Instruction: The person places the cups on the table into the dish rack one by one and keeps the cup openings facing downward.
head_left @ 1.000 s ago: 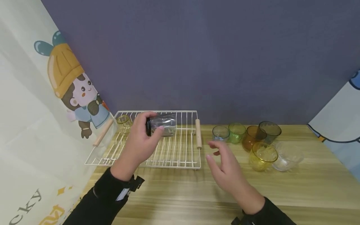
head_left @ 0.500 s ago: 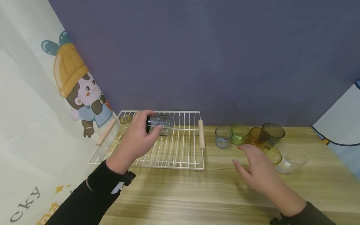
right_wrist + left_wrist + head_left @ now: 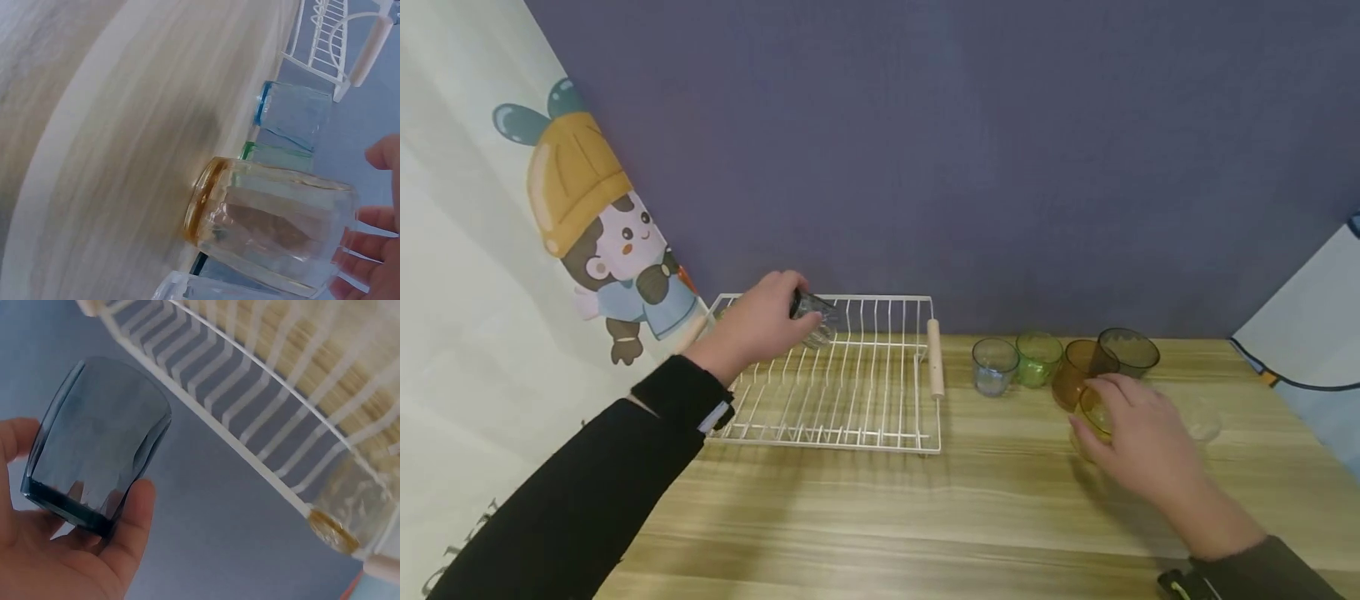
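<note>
My left hand (image 3: 767,317) grips a dark grey-blue drinking glass (image 3: 818,323) by its thick base, over the back of the white wire rack (image 3: 936,425). In the left wrist view the glass (image 3: 103,431) sits between thumb and fingers, its mouth away from the palm. At the right, my right hand (image 3: 1142,437) is at a yellow glass (image 3: 1092,417) standing on the table. The right wrist view has its fingers by the rim of this yellow glass (image 3: 269,219), with the thumb held apart; whether they touch it I cannot tell.
A blue glass (image 3: 995,367), green glass (image 3: 1039,360), amber glass (image 3: 1071,383) and dark grey glass (image 3: 1129,350) stand near the back wall. A clear glass (image 3: 1202,417) is partly behind my right hand. Another yellow glass (image 3: 334,531) lies in the rack's corner.
My right hand has moved right, from beside the rack to the yellow glass. My left hand has moved slightly back, and the grey-blue glass in it has tilted.
</note>
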Motion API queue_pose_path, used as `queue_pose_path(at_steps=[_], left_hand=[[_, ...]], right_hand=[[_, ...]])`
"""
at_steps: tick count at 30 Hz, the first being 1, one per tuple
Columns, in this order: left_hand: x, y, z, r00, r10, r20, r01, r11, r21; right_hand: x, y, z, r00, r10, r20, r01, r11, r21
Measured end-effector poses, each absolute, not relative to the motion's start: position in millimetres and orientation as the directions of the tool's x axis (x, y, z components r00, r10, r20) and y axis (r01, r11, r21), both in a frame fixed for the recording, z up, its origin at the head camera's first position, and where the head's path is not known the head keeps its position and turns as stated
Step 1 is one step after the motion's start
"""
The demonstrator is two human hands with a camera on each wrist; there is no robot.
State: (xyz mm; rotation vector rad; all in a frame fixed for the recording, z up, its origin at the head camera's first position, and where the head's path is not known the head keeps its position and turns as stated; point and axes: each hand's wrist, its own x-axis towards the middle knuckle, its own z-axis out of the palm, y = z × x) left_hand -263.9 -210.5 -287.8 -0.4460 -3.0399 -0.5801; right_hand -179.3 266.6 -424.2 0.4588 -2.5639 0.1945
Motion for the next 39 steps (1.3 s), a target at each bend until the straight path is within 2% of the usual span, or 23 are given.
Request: queue_pose_path(at_steps=[6,16,22,32,39], left_hand=[[-281.9,-225.3,-289.4,-0.959,0.282,-0.014,0.271,0.932,0.24],[-304.5,-234.8,-307.3,-0.945,0.286,-0.159,0.246,0.941,0.23],[-320.3,-240.2,-312.1,-0.94,0.306,-0.15,0.286,0.948,0.139],[-327.2,-256.0,-334.0,-0.954,0.252,-0.164,0.232,0.964,0.129],[-326.2,-260.1,-339.1,-0.953,0.263,-0.15,0.254,0.964,0.074]], right_hand=[[-181.7,263.0,-428.3,-0.831,-0.285,0.478,-0.349,0.936,-0.05],[-188.2,260.1,-439.7,-0.792,-0.314,0.524,-0.398,0.916,-0.052],[-188.0,258.0,-442.7,-0.798,-0.303,0.521,-0.386,0.921,-0.056],[-190.0,250.5,-448.3,-0.808,-0.293,0.511,-0.392,0.915,-0.094],[-191.0,249.7,-448.5,-0.797,-0.301,0.524,-0.403,0.911,-0.09]])
